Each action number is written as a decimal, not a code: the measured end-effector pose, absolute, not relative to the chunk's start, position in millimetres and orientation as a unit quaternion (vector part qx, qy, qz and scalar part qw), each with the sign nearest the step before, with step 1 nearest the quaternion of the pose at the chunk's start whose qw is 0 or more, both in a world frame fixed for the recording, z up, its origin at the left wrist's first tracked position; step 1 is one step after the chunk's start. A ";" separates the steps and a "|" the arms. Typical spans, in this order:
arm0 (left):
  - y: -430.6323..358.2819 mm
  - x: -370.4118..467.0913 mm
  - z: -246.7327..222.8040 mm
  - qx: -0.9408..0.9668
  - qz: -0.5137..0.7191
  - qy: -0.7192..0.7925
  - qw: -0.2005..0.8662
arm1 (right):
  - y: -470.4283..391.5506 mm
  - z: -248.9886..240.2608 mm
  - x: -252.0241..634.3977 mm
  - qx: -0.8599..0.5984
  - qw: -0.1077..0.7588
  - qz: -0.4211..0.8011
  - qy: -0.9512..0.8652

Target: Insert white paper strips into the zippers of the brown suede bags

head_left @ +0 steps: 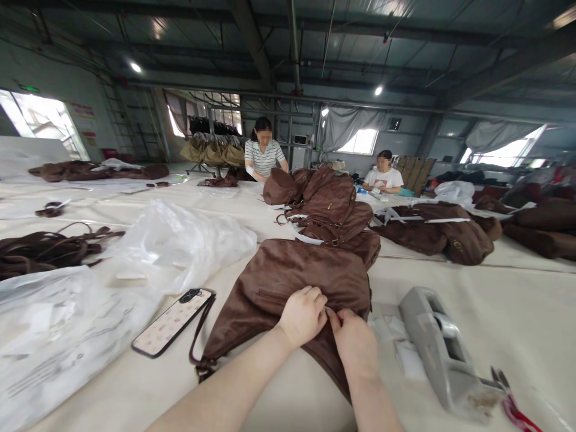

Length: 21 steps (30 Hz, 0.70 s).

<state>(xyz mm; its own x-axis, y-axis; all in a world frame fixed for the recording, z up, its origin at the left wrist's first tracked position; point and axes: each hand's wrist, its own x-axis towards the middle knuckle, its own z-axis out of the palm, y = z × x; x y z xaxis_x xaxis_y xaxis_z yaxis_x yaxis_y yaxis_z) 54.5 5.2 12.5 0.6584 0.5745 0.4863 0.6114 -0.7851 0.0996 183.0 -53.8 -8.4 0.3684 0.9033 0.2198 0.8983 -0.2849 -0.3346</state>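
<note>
At the lower centre of the frame, a brown bag (288,273) lies flat on a pale worktable (508,318), its curved opening toward the camera, under the bare hands of a worker. The left hand (305,312) rests on the bag's front, just right of a zip (273,294), fingers bent and drawn together; whether they grip the material cannot be told. The right hand (357,342) meets it at the bag's upper curve, thumb and forefinger close to the left fingertips, though it cannot be told whether they pinch anything. A thin strap (201,324) hangs down the bag's left side, near a phone (173,324) in a patterned case, lying face down at lower left of centre. At lower right, a grey tape dispenser (432,336) stands beside white slips (410,360), with red-handled scissors (513,402) near the corner. Crumpled clear plastic (189,234) spreads across the left, next to dark straps (49,246) at the left edge. Beyond the bag, a stack of brown bags (333,198) rises in the middle of the frame, with more brown bags (445,231) to the right. Behind the stack, a co-worker in a striped shirt (264,153) leans over the table, while another in a white T-shirt (384,177) appears at upper right of centre, near a window
</note>
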 end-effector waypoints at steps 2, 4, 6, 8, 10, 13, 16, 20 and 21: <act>6.6 51.7 15.1 -0.903 -0.281 -0.326 -0.005 | -51.4 -10.2 182.2 -0.809 0.200 0.009 -0.553; 6.7 49.9 18.8 -0.901 -0.281 -0.328 -0.030 | -49.7 -12.3 181.9 -0.810 0.203 0.019 -0.549; 6.3 47.9 21.4 -0.903 -0.270 -0.331 -0.040 | -49.1 -14.2 182.4 -0.807 0.213 0.037 -0.550; 5.9 45.7 21.8 -0.906 -0.257 -0.334 -0.041 | -49.7 -15.2 183.6 -0.799 0.227 0.061 -0.553; 5.7 44.3 19.8 -0.907 -0.248 -0.339 -0.036 | -51.1 -14.9 184.9 -0.789 0.241 0.084 -0.558; 5.4 47.3 13.4 -0.903 -0.247 -0.352 -0.022 | -53.1 -12.9 185.3 -0.778 0.248 0.103 -0.568; 4.9 56.7 6.0 -0.883 -0.255 -0.393 0.004 | -54.3 -11.3 182.6 -0.777 0.239 0.104 -0.574; 6.9 62.2 5.0 -0.853 -0.280 -0.441 -0.018 | -56.9 -10.0 176.7 -0.770 0.250 0.066 -0.584; 9.1 59.2 7.1 -0.851 -0.298 -0.429 -0.047 | -57.8 -9.5 175.2 -0.761 0.265 0.051 -0.590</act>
<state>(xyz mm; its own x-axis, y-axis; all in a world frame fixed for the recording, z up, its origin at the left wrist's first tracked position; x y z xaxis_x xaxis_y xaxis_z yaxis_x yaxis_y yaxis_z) 59.2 9.1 7.1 0.4540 0.7593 0.4662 0.7031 -0.6267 0.3360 175.2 -57.8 -9.5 0.2988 0.9249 0.2349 0.8707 -0.1635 -0.4638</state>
